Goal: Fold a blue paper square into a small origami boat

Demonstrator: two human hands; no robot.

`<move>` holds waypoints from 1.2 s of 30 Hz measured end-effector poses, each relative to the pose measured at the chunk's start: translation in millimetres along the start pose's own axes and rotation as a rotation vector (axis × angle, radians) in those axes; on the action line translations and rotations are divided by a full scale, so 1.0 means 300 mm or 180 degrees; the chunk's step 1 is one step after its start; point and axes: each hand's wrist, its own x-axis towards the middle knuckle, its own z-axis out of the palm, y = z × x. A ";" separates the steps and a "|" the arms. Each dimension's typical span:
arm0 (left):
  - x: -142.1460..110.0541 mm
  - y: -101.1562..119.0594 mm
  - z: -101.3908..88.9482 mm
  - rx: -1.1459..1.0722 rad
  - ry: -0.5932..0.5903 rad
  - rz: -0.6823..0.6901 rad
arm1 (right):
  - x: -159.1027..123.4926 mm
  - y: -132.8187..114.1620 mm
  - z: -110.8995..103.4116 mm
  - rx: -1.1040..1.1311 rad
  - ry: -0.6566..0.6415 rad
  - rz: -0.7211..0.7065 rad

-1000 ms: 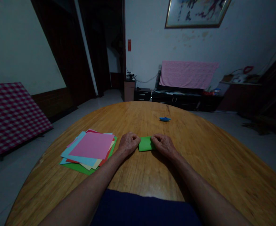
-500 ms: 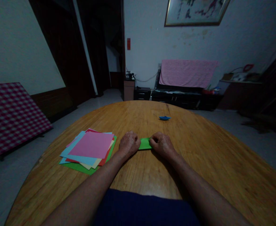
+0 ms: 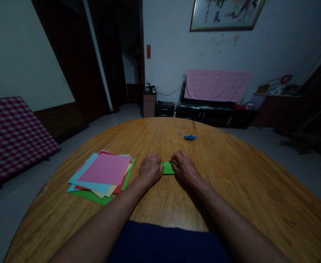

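Note:
A small folded strip of green paper [image 3: 168, 168] lies on the wooden table in front of me, between my two hands. My left hand [image 3: 151, 167] is closed on its left end, knuckles up and fingertips curled out of sight. At the other end, my right hand [image 3: 185, 167] has its bent fingers on the paper, the forefinger side a little raised; the thumb is mostly hidden. To the left of my left hand sits a loose stack of square coloured paper [image 3: 105, 168], pink on top. A blue folded paper boat [image 3: 190, 137] rests farther back on the table.
The round wooden table [image 3: 231, 190] spreads out on both sides of my arms. Beyond it stand a low dark cabinet [image 3: 217, 115] and a screen-like shape under a pink cloth [image 3: 216, 86]. A red checked panel [image 3: 15, 138] leans at the left.
My right hand's fingers have loosened from a tight pinch and moved slightly over the paper's far edge. My left hand stays at the left end. The view has shifted slightly.

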 end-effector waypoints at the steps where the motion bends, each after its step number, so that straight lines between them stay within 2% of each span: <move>1: 0.000 0.000 0.000 0.0005 -0.0006 -0.0006 | 0.000 -0.001 -0.001 0.0004 -0.0040 -0.0043; 7: -0.001 0.001 0.003 0.0080 0.0020 0.0012 | -0.007 0.012 -0.001 -0.0020 -0.0016 0.0122; 15: -0.002 0.004 -0.002 0.0203 -0.0039 0.0002 | 0.001 0.021 0.004 -0.0075 -0.0308 -0.0097; 23: 0.001 0.002 -0.017 -0.0070 -0.0134 -0.0176 | -0.003 0.008 -0.006 -0.0216 -0.0333 -0.0100; 28: 0.005 -0.007 -0.029 -0.0207 -0.0218 0.0211 | -0.003 0.008 -0.008 -0.0221 -0.0364 -0.0108; 36: 0.014 -0.001 -0.064 0.0335 -0.0816 0.0807 | -0.002 0.017 -0.006 -0.0165 -0.0392 -0.0153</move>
